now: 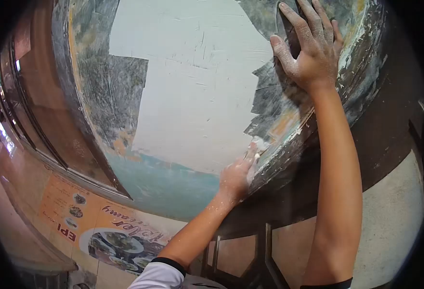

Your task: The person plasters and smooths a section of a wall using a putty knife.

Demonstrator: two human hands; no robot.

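Note:
My left hand (235,180), dusted with white, is closed at the lower right edge of a panel with a patch of smooth white putty (197,86). What its fingers hold is mostly hidden; a lump of white paste (260,143) shows at their tips. Higher up on the right, my right hand (313,53) lies with fingers spread against the panel's grey, blotchy border (274,86). Powder coats its fingers and thumb. Thin scratches and small pits mark the putty, whose sides end in jagged, stepped edges.
A teal band (173,185) runs below the putty. Dark, flaking trim (289,154) curves along the right side, with brown framing (53,86) on the left. An orange food poster (110,231), its lettering upside down, shows at lower left. Dark bars (269,250) cross the bottom.

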